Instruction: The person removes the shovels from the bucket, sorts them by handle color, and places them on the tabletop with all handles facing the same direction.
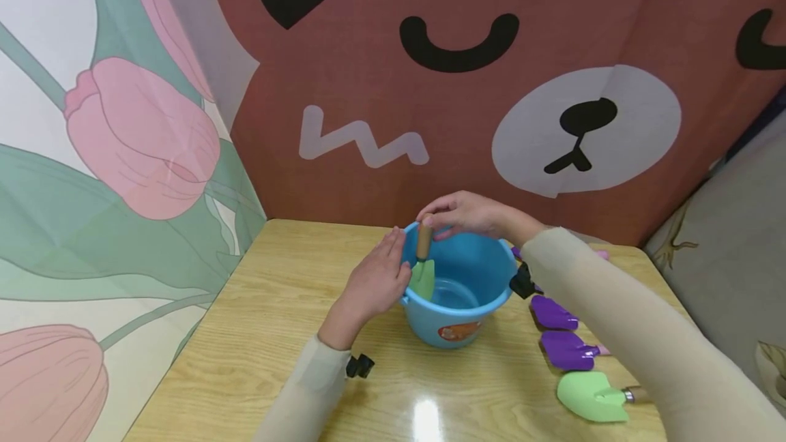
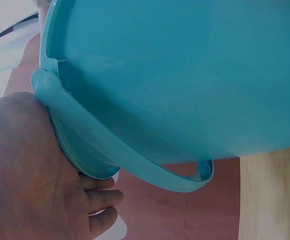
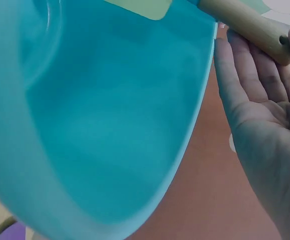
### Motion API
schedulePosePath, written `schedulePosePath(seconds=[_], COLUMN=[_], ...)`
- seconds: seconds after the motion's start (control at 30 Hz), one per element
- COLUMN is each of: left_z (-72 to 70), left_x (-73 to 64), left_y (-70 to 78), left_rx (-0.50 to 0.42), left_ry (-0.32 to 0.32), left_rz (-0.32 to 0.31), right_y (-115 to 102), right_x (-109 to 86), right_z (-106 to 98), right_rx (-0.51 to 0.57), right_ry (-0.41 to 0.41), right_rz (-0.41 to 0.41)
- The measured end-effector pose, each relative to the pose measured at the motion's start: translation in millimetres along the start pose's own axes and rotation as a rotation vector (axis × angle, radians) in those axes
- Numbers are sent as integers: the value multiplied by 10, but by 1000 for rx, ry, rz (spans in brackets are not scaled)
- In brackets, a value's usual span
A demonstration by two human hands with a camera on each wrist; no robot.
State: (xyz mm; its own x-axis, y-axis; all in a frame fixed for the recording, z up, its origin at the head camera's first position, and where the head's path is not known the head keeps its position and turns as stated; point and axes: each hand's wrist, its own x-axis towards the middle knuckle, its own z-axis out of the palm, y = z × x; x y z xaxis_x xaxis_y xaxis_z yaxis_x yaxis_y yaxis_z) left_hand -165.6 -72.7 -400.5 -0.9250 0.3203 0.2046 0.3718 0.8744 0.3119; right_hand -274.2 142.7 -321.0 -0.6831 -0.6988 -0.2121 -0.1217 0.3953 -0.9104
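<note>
A light-blue bucket (image 1: 457,322) stands on the wooden table, its orange label towards me. Inside, against its left wall, a small green trowel (image 1: 422,281) leans upright, its wooden handle (image 3: 250,25) reaching up to the rim. My right hand (image 1: 469,215) holds the top of that handle between thumb and fingers, as the right wrist view also shows. On the left, my left hand (image 1: 381,275) rests along the rim with its fingers straight. The blue bail handle (image 2: 119,150) hangs down the outside of the bucket, beside the left palm.
To the right of the bucket lie a purple shovel (image 1: 554,313), a second purple shovel (image 1: 568,350) and another green trowel (image 1: 591,396). My right sleeve (image 1: 614,312) partly covers further tools. A bear-print cloth (image 1: 368,189) hangs behind the wooden table (image 1: 295,319).
</note>
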Motion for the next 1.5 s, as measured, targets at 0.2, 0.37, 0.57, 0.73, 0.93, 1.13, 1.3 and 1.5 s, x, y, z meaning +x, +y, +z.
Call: schedulePosePath(seconds=[0.2, 0.37, 0.57, 0.73, 0.93, 1.13, 1.3, 1.5], left_z=[2, 12, 21, 21, 25, 30, 28, 31], left_x=[-6, -11, -11, -6, -8, -8, -3, -6], left_y=[-21, -30, -46, -49, -37, -28, -25, -11], left_rx=[-17, -30, -34, -34, -39, -35, -34, -38], left_ry=[0, -3, 5, 7, -7, 0, 7, 13], left_rz=[-5, -14, -14, -15, -28, -35, -40, -34], right_y=[33, 77, 119, 177, 253, 265, 261, 282], right_x=[-42, -84, -155, -202, -264, -320, -377, -457], right_z=[4, 10, 24, 40, 63, 87, 112, 172], right_rx=[71, 96, 88, 108, 93, 93, 92, 50], right_ry=[73, 116, 165, 282, 384, 439, 501, 624], right_rz=[-32, -74, -128, -140, -158, -214, -252, -274])
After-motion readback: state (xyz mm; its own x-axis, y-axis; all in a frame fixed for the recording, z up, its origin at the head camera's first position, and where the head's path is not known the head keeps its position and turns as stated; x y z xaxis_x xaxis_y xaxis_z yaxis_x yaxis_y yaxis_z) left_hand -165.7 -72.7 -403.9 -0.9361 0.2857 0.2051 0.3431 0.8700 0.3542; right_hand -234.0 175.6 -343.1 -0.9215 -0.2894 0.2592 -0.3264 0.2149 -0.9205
